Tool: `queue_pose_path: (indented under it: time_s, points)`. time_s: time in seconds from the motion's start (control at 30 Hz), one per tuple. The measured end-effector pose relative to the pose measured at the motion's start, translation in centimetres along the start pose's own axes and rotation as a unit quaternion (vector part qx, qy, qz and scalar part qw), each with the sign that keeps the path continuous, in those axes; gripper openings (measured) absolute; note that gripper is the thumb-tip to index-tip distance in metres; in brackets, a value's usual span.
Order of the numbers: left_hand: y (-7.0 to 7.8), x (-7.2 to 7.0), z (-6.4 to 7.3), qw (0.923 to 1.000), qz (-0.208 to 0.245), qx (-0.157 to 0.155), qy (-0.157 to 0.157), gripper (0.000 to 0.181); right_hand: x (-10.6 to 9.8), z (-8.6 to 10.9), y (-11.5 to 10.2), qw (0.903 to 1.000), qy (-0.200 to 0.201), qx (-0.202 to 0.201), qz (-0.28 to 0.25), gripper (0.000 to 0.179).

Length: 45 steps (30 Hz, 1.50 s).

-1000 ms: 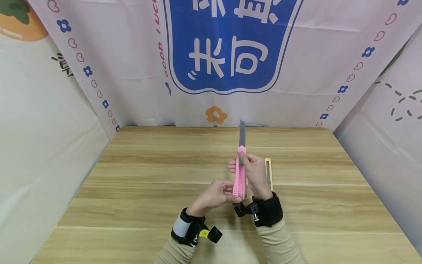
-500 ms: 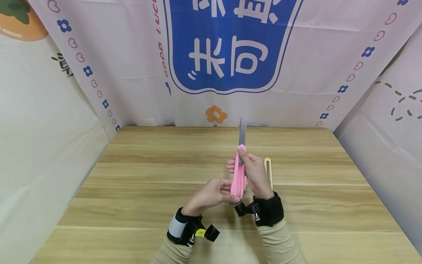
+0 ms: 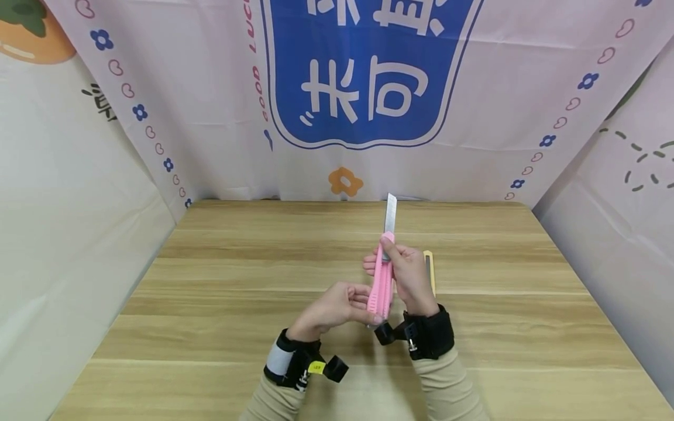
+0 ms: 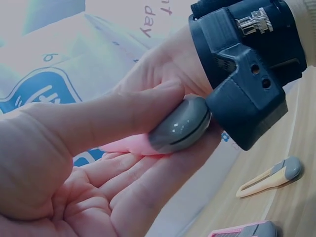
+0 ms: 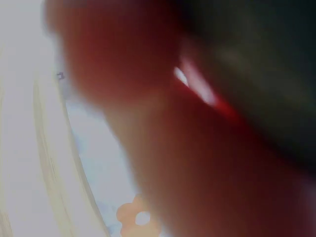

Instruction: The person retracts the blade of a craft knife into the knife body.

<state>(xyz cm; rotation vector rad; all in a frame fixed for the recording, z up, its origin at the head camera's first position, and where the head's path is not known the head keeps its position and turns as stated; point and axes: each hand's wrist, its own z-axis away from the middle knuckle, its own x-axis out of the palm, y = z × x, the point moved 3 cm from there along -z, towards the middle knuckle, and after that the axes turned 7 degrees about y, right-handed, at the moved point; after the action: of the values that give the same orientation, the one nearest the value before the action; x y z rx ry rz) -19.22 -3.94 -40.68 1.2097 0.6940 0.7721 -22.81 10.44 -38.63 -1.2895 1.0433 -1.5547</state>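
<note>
Both hands hold a pink utility knife (image 3: pixel 382 292) above the table, its long metal blade (image 3: pixel 390 213) extended toward the back wall. My right hand (image 3: pixel 412 279) grips the front of the handle, thumb on top. At the rear end, my left hand (image 3: pixel 333 305) pinches the handle; in the left wrist view its thumb and fingers lie around the grey end cap (image 4: pixel 180 126). A yellow utility knife (image 3: pixel 431 272) lies on the table just right of my right hand, partly hidden by it. Blurred hand parts fill most of the right wrist view.
Another pink, grey-ended tool (image 4: pixel 247 230) lies on the table, cut off by the left wrist view's lower edge. The wooden table (image 3: pixel 210 280) ends at a printed cloth backdrop (image 3: pixel 221 140), with cloth also on both sides.
The knife has turned slightly, so its blade looks brighter and its tip sits a little farther right. My left hand has shifted slightly left. The right hand has hardly moved.
</note>
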Motion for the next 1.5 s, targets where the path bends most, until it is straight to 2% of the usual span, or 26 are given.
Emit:
queue_pose_path:
  time_s: [0.17,0.47,0.73,0.93,1.2,1.33,1.5]
  points:
    - [0.25,-0.15,0.26,1.0000,0.005,-0.005,0.000,0.040,0.10,0.04,-0.06,0.9999,-0.004,0.011,0.003,0.029]
    - [0.84,0.41,0.46,0.9999,0.011,-0.009,0.008,0.042,-0.13,0.31,-0.34,0.9995,-0.019,0.026,-0.006,0.026]
    - [0.79,0.30,0.42,0.9993,0.020,-0.020,0.027,0.044,-0.08,-0.01,-0.19,0.9996,-0.009,0.027,-0.007,0.026]
    - [0.90,0.08,0.56,0.9993,0.021,-0.014,0.029,0.044,0.18,0.10,-0.24,0.9996,-0.007,0.025,-0.006,0.024]
    - [0.88,-0.09,0.58,0.9991,0.027,0.003,0.034,0.047,0.33,0.12,-0.11,0.9996,-0.015,0.025,0.004,0.039]
    - [0.59,-0.16,0.28,0.9980,0.023,0.002,0.059,0.048,0.24,-0.05,-0.02,0.9994,-0.017,0.027,0.014,0.048]
    - [0.11,-0.06,-0.18,0.9951,0.006,0.003,0.099,0.049,0.00,-0.16,-0.01,0.9993,0.000,0.028,0.026,0.052]
